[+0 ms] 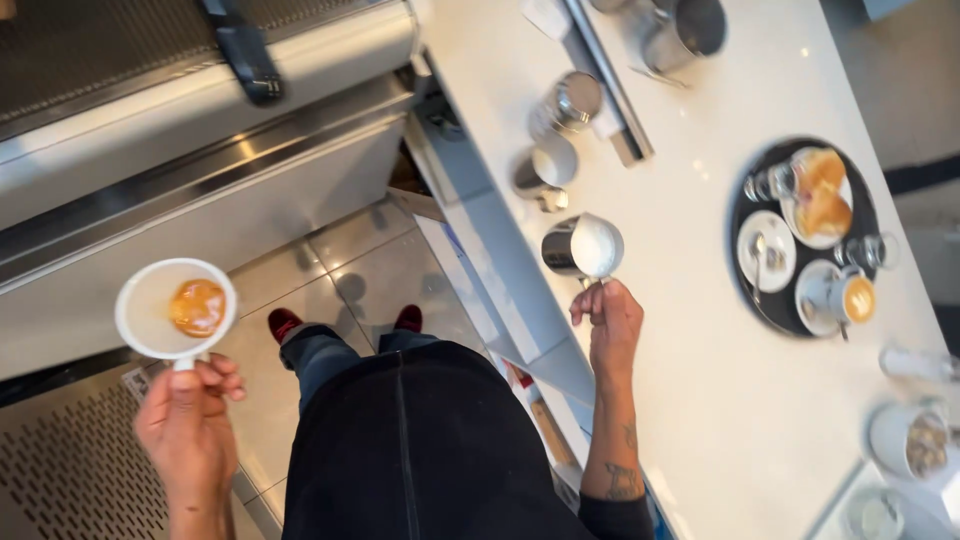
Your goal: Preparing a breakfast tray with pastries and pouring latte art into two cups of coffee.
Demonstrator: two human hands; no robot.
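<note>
My left hand (188, 418) holds a white cup (172, 308) by its handle, out over the floor at the left; a little brown coffee lies in the bottom. My right hand (607, 318) grips the handle of a steel milk jug (580, 247) with white foamed milk in it, standing at the near edge of the white counter (700, 380). Between my arms hangs my dark apron, with my shoes on the tiled floor below.
Two more steel jugs (548, 168) (572, 100) stand behind the milk jug. A round dark tray (800, 235) bears a pastry plate, a saucer, a filled coffee cup and small glasses. A steel appliance (200, 150) fills the left. More cups sit at the lower right.
</note>
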